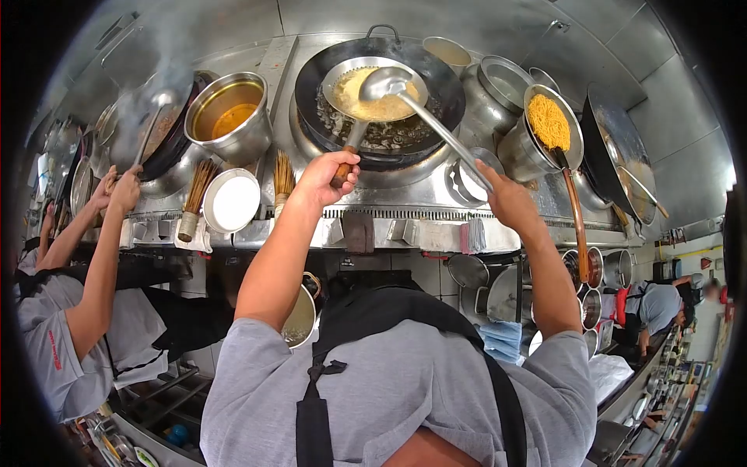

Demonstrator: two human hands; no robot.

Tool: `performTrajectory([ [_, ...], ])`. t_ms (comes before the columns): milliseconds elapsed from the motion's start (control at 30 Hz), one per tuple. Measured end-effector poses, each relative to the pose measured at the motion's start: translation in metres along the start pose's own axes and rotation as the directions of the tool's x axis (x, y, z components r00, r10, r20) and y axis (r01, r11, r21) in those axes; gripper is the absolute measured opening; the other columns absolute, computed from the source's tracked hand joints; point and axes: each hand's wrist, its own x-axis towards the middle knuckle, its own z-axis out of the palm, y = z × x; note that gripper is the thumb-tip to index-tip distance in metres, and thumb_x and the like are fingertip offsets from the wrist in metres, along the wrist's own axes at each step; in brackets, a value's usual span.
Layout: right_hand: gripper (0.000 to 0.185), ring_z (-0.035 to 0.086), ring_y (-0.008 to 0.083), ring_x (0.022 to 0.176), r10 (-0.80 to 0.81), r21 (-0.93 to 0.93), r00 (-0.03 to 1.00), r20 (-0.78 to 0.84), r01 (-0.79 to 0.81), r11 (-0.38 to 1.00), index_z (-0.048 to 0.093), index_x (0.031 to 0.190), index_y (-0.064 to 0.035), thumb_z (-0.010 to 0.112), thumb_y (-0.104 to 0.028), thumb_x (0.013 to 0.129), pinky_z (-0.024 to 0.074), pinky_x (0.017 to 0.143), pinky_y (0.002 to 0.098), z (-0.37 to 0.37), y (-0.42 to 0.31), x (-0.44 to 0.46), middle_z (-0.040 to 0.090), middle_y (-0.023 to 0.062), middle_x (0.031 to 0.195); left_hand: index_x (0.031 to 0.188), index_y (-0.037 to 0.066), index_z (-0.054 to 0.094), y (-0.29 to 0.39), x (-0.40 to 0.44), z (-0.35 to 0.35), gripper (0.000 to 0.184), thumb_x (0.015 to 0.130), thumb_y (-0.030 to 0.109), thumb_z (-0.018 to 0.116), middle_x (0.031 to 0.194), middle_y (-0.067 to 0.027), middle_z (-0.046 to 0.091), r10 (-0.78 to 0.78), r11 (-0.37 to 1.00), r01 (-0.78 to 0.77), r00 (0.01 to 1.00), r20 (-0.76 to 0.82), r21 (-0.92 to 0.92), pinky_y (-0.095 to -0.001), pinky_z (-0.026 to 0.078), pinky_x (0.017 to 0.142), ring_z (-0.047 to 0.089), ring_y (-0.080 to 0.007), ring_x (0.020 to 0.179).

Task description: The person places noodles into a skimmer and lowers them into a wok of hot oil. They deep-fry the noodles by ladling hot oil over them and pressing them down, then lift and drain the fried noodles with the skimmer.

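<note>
My left hand point(329, 175) is closed round the wooden handle of a strainer point(418, 82). The strainer lies over a large black wok point(311, 62) and holds pale yellow food point(354, 87). Dark bubbling liquid point(389, 136) shows beneath it. My right hand point(506, 194) grips the long metal handle of a ladle point(385, 84), whose bowl rests on or just above the food. To the right, yellow noodles point(548, 121) sit in a strainer with a long brown handle, set on a metal pot point(517, 148).
On the left stand a pot of orange liquid point(233, 117), a white bowl point(232, 201) and bamboo brushes point(196, 191). A co-worker point(85, 327) works at a steaming wok there. Another black wok point(615, 156) is at the right. Folded cloths point(475, 236) lie on the front ledge.
</note>
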Motion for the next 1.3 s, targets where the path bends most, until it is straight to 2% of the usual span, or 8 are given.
performTrajectory([
  [167, 0.06, 0.053, 0.0149, 0.054, 0.216, 0.595, 0.941, 0.263, -0.334, 0.731, 0.037, 0.143, -0.0155, 0.058, -0.003, 0.087, 0.0428, 0.048, 0.0311, -0.042, -0.038, -0.011, 0.056, 0.0079, 0.08, 0.089, 0.006, 0.051, -0.001, 0.005, -0.002, 0.013, 0.082, 0.007, 0.062, 0.072, -0.0051, 0.055, 0.001, 1.0, -0.001, 1.0, -0.004, 0.012, -0.0211, 0.04, 0.04, 0.051, -0.0116, 0.053],
  [300, 0.058, 0.041, 0.0056, 0.046, 0.205, 0.705, 0.859, 0.47, -0.505, 0.499, 0.035, 0.142, -0.0137, 0.058, -0.006, 0.089, 0.0327, 0.04, 0.0221, -0.083, -0.06, -0.017, 0.049, 0.0005, 0.071, 0.091, 0.006, 0.05, -0.003, 0.006, 0.0, 0.014, 0.083, 0.008, 0.062, 0.073, -0.0054, 0.055, 0.014, 1.0, -0.013, 1.0, -0.013, 0.007, -0.0198, 0.038, 0.038, 0.05, -0.0109, 0.052],
  [600, 0.056, 0.048, 0.0116, 0.051, 0.222, 0.617, 0.836, 0.501, -0.525, 0.586, 0.037, 0.141, -0.0174, 0.058, -0.012, 0.089, 0.0406, 0.046, 0.0294, -0.055, -0.074, 0.001, 0.05, 0.0035, 0.073, 0.091, 0.006, 0.051, -0.004, 0.007, 0.001, 0.014, 0.083, 0.007, 0.062, 0.073, -0.0057, 0.055, 0.028, 0.999, -0.028, 1.0, 0.002, 0.02, -0.0201, 0.04, 0.04, 0.05, -0.0113, 0.052],
  [733, 0.06, 0.053, 0.0125, 0.062, 0.051, 0.396, 0.993, 0.107, -0.09, 0.914, 0.035, 0.143, -0.018, 0.06, -0.009, 0.089, 0.0447, 0.053, 0.0297, -0.032, -0.032, -0.004, 0.056, 0.0043, 0.079, 0.092, 0.006, 0.05, -0.006, 0.008, -0.003, 0.015, 0.083, 0.007, 0.062, 0.073, -0.0057, 0.055, 0.032, 0.999, -0.031, 0.999, -0.012, 0.019, -0.02, 0.04, 0.04, 0.05, -0.0115, 0.052],
  [767, 0.062, 0.062, 0.0246, 0.077, 0.199, 0.463, 0.929, 0.313, -0.332, 0.822, 0.035, 0.144, -0.0183, 0.061, -0.01, 0.088, 0.0491, 0.065, 0.0392, -0.068, -0.047, -0.002, 0.063, 0.0133, 0.087, 0.092, 0.006, 0.05, -0.006, 0.007, -0.002, 0.015, 0.083, 0.007, 0.062, 0.074, -0.0058, 0.055, 0.032, 0.999, -0.032, 0.999, -0.014, 0.016, -0.0199, 0.04, 0.04, 0.05, -0.0115, 0.052],
  [900, 0.062, 0.065, 0.0376, 0.084, 0.164, 0.053, 0.942, 0.294, -0.187, 0.981, 0.035, 0.143, -0.017, 0.059, -0.007, 0.087, 0.0489, 0.072, 0.0481, -0.139, -0.04, 0.003, 0.065, 0.0231, 0.093, 0.09, 0.006, 0.051, -0.004, 0.007, -0.001, 0.012, 0.083, 0.008, 0.062, 0.071, -0.0046, 0.055, 0.033, 0.999, -0.033, 0.999, -0.01, 0.022, -0.0214, 0.039, 0.041, 0.051, -0.0117, 0.053],
  [1067, 0.056, 0.065, 0.0402, 0.08, 0.105, -0.344, 0.977, 0.188, -0.035, 0.938, 0.038, 0.14, -0.0106, 0.054, -0.007, 0.086, 0.0491, 0.073, 0.0517, -0.16, -0.03, 0.018, 0.066, 0.0209, 0.083, 0.089, 0.006, 0.052, -0.006, 0.011, -0.006, 0.012, 0.083, 0.009, 0.062, 0.069, -0.0042, 0.055, 0.032, 0.999, -0.032, 0.999, 0.017, 0.007, -0.0227, 0.04, 0.041, 0.052, -0.012, 0.053],
  [1300, 0.057, 0.063, 0.0308, 0.066, -0.007, 0.038, 0.949, 0.316, -0.005, 0.999, 0.039, 0.14, -0.0145, 0.057, -0.011, 0.086, 0.049, 0.061, 0.0412, -0.187, -0.015, 0.025, 0.064, 0.0176, 0.085, 0.092, 0.005, 0.051, -0.007, 0.005, 0.0, 0.014, 0.083, 0.008, 0.062, 0.073, -0.0058, 0.055, 0.056, 0.998, -0.056, 0.998, -0.024, 0.013, -0.0208, 0.038, 0.04, 0.05, -0.0113, 0.053],
])
